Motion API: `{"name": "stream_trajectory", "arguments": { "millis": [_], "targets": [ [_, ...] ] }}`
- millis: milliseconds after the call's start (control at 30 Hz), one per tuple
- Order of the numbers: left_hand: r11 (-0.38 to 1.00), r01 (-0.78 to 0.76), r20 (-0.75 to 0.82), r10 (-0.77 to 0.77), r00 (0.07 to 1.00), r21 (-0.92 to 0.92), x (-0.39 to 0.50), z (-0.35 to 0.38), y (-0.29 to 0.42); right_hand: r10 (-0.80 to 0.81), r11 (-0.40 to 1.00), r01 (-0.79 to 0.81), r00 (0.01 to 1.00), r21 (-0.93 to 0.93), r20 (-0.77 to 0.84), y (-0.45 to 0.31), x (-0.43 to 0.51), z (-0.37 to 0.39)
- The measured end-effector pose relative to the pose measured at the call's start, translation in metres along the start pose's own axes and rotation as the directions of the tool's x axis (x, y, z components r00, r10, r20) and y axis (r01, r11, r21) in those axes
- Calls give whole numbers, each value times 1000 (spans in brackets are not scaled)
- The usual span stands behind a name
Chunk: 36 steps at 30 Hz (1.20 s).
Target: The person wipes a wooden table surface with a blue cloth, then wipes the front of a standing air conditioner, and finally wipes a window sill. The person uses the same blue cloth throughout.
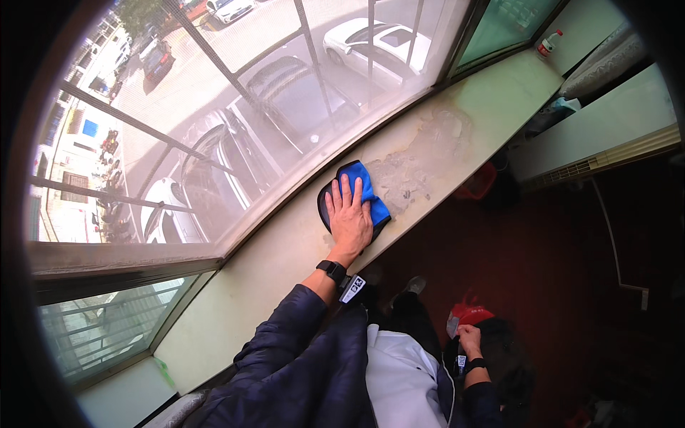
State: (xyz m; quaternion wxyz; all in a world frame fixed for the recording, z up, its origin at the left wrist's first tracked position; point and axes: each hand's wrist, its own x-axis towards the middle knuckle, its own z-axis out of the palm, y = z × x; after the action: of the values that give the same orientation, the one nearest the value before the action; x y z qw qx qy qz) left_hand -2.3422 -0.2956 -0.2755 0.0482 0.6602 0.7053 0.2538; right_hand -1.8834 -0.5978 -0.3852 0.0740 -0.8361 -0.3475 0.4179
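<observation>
My left hand (350,216) lies flat on a blue cloth with black edging (381,209), its fingers spread and pressing it onto the pale windowsill (267,283). Just beyond the cloth, the sill's surface is stained, with a rough, peeling patch (398,176). Low on the right, away from the sill, my right hand (470,338) is curled beside a red plastic bag (471,310); whether its fingers grip the bag or something else cannot be made out.
A window frame (332,160) with a mesh screen and bars runs along the sill's far side. A red-capped plastic bottle (547,45) stands at the sill's far right end. Below the sill are a red basin (478,182) and a white air-conditioner-like unit (599,134).
</observation>
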Motion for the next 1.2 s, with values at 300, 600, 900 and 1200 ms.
{"name": "stream_trajectory", "arguments": {
  "millis": [300, 600, 900, 1200],
  "targets": [
    [991, 75, -24, -73, 997, 115, 34, 31, 22, 6, 1000, 0, 977, -31, 215, 30, 98, -31],
    [991, 118, 81, -122, 989, 62, 71, 63, 106, -35, 983, 26, 998, 180, 43, -39, 222, -154],
    [995, 40, 71, -47, 996, 91, 99, 128, 147, 158, 986, -164, 975, 25, 153, 0, 259, -219],
    [982, 189, -190, -190, 963, -24, 139, 126, 135, 310, 942, -329, 929, 66, 203, 58, 275, -223]
  ]
}}
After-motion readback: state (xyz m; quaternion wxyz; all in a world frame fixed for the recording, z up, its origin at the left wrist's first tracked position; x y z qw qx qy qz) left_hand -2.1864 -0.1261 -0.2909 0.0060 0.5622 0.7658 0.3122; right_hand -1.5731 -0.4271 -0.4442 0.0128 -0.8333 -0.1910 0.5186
